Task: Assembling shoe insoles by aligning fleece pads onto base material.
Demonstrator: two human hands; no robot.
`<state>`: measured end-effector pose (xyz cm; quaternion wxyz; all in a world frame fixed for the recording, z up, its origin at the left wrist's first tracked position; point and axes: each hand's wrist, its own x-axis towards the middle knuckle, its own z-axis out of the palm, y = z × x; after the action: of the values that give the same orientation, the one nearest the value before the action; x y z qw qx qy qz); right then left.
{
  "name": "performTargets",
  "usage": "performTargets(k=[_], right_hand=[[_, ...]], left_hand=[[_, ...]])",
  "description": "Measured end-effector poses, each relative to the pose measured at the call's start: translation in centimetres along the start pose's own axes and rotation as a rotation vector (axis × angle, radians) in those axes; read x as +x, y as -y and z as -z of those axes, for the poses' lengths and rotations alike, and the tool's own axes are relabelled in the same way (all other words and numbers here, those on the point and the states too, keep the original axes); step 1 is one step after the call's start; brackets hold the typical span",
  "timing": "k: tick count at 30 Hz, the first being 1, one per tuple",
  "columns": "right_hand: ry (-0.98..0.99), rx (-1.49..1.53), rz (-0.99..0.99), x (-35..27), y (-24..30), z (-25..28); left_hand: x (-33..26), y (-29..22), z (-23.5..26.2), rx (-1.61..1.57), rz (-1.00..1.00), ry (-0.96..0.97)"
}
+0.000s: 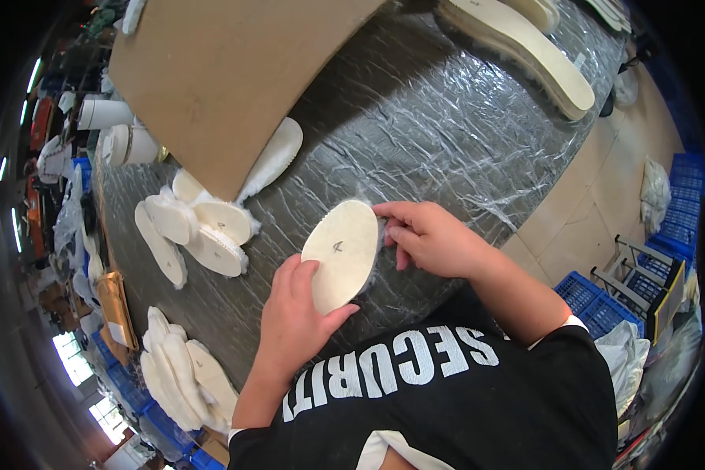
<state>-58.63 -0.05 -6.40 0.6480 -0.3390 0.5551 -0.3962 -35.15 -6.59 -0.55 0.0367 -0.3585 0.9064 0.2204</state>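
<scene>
Workshop setting; the table (446,133) was wrapped in dark, crinkled plastic film, probably to keep the surface clean and let the pieces slide. A large cardboard sheet (227,70) lay across the far left of it, partly covering a long pale sole (278,157). Near the person's body, a cream oval insole (341,254) with a fleecy fringe sat flat side up on the film, a small mark near its middle. The left hand (294,313) was curled around the insole's near end, thumb on one edge and fingers on the other, apparently steadying it. The right hand (427,235) pinched the fleecy far edge with bent fingertips, closed on the fringe rather than the flat face, seemingly so the fluff could be worked while the piece was pinned. To the left, a loose cluster of similar fleece insoles (196,227) lay overlapping, within easy reach; another fanned stack (184,380) sat at the table's near-left edge. Long cream soles (533,55) were stacked at the far right. Blue crates (595,301) stood on the floor to the right.
</scene>
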Motion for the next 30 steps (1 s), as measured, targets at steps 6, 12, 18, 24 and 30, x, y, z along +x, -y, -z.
performTargets(k=[6, 12, 18, 24, 30], right_hand=[[-0.247, -0.465, 0.342, -0.5, 0.9, -1.3], [0.036, -1.114, 0.661, 1.9, 1.0, -3.5], [0.016, -1.198, 0.469, -0.7, 1.8, -2.3], [0.017, -1.137, 0.558, -0.8, 3.1, -4.5], [0.201, -0.882, 0.699, 3.8, 2.0, -9.8]], left_hand=[[0.0, -0.1, -0.7, -0.009, 0.039, -0.016], [0.2, -0.3, 0.0, -0.071, 0.049, 0.033], [-4.1, 4.3, 1.3, -0.536, 0.267, -0.016], [-6.8, 6.4, 0.6, -0.909, 0.42, 0.048], [-6.7, 7.0, -0.7, -1.181, 0.398, -0.077]])
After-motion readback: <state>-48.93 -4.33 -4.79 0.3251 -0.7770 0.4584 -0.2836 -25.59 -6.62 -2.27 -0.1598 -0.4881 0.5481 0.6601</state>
